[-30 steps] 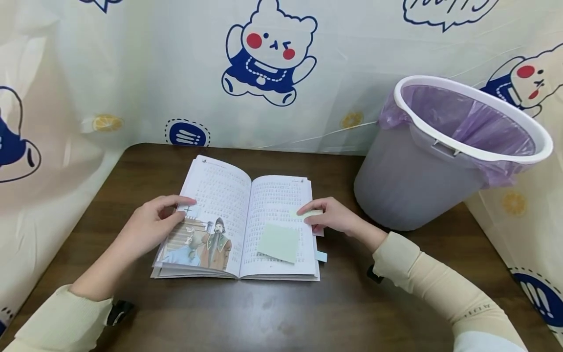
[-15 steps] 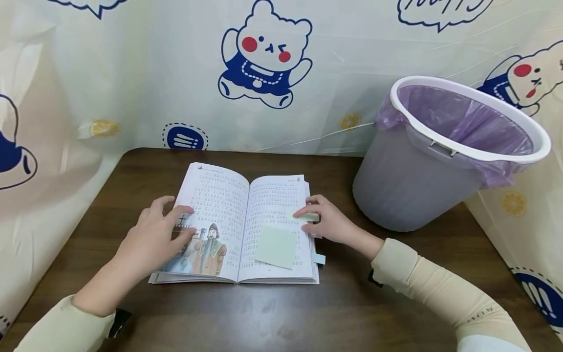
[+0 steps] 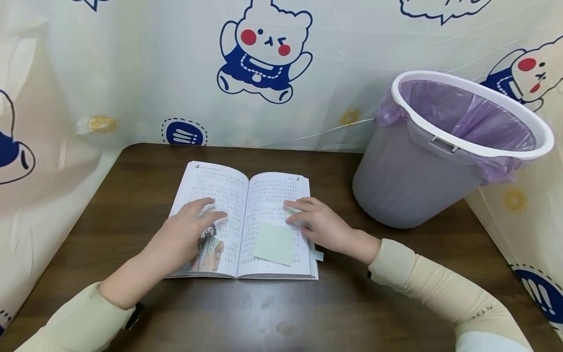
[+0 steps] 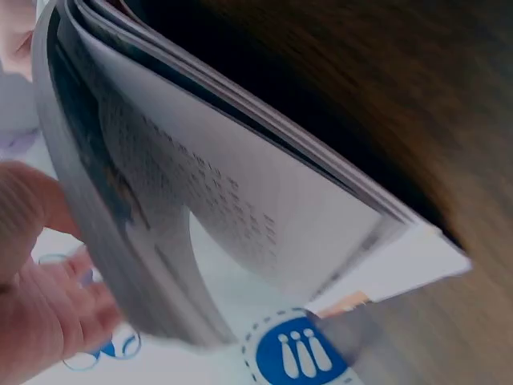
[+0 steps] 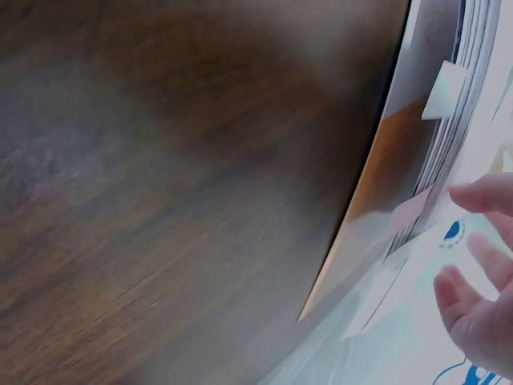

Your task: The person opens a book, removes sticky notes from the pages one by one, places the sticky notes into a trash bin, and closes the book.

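An open book [image 3: 224, 195] lies on the table with printed text on both pages and an illustration low on the left page. My left hand [image 3: 180, 239] is over the left page, thumb and fingers spread apart. In the left wrist view, that side of the book [image 4: 216, 200] shows curved, slightly parted pages. At the right page's outer edge, my right hand [image 3: 327, 227] reaches its loosely bent fingers over a pale green slip [image 3: 291, 210], mostly hidden. A square pale green sticky note [image 3: 274, 243] sits lower on that page. A pink tab [image 5: 410, 210] and a pale tab [image 5: 445, 90] stick out of the page edges.
A grey trash bin [image 3: 409, 176] with a white rim and a purple liner bag [image 3: 466, 112] stands right of the book, at the table's back right. The brown wooden table [image 3: 272, 313] extends in front of the book. A printed curtain [image 3: 352, 58] hangs behind.
My left hand has moved rightward from the left page's outer edge, farther over the page. My right hand has shifted slightly left over the pale green slip. The square note stays on the page.
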The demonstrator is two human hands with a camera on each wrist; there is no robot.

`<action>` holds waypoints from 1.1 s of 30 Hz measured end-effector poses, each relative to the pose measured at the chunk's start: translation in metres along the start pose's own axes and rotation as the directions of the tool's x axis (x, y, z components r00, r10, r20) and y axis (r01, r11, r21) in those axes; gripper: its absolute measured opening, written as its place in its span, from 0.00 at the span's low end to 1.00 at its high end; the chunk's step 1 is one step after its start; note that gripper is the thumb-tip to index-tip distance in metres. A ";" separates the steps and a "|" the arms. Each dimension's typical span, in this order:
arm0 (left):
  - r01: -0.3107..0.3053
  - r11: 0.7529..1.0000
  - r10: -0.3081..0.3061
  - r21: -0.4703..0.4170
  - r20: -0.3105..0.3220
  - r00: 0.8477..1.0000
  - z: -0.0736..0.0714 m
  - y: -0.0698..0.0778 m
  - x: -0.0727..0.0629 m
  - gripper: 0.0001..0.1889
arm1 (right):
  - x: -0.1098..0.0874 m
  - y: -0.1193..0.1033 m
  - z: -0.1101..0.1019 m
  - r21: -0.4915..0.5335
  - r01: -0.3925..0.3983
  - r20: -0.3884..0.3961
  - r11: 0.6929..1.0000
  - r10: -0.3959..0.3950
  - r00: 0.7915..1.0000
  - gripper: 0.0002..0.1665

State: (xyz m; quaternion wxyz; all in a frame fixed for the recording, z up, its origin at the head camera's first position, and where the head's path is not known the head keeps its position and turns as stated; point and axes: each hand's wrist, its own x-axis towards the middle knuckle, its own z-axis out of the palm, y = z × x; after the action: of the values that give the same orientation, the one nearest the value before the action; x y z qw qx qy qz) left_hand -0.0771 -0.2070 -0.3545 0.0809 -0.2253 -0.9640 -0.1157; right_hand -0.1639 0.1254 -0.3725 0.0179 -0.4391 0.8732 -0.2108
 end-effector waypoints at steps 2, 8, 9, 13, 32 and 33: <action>-0.103 0.994 0.104 -0.026 0.008 0.995 0.004 0.002 0.003 0.32 | 0.000 -0.002 0.000 -0.012 0.039 0.022 0.999 -0.039 0.999 0.20; -0.175 0.984 0.178 -0.034 0.089 0.980 0.009 0.011 0.014 0.27 | -0.003 -0.007 -0.001 -0.041 0.062 0.071 0.997 -0.059 0.996 0.22; -0.163 0.986 0.165 -0.031 0.102 0.981 0.009 0.013 0.016 0.27 | -0.004 -0.007 -0.001 -0.062 0.078 0.070 0.995 -0.073 0.995 0.22; -0.059 0.996 0.069 -0.069 0.145 0.987 0.009 0.020 0.021 0.21 | -0.006 -0.009 -0.002 -0.166 0.173 0.080 0.971 -0.161 0.984 0.24; 0.129 0.986 -0.071 -0.106 0.435 0.898 0.015 0.035 0.023 0.37 | -0.011 -0.038 0.007 -0.221 0.262 0.165 0.939 -0.229 0.959 0.25; 0.126 0.987 -0.069 -0.103 0.435 0.898 0.015 0.035 0.023 0.38 | -0.011 -0.041 0.008 -0.207 0.234 0.165 0.950 -0.202 0.965 0.27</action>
State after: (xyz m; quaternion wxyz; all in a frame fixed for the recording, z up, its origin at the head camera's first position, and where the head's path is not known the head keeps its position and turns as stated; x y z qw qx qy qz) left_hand -0.0833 -0.1627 -0.3573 -0.1541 -0.2012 -0.9587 -0.1292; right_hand -0.1247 0.1094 -0.3654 0.0067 -0.5460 0.8339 -0.0796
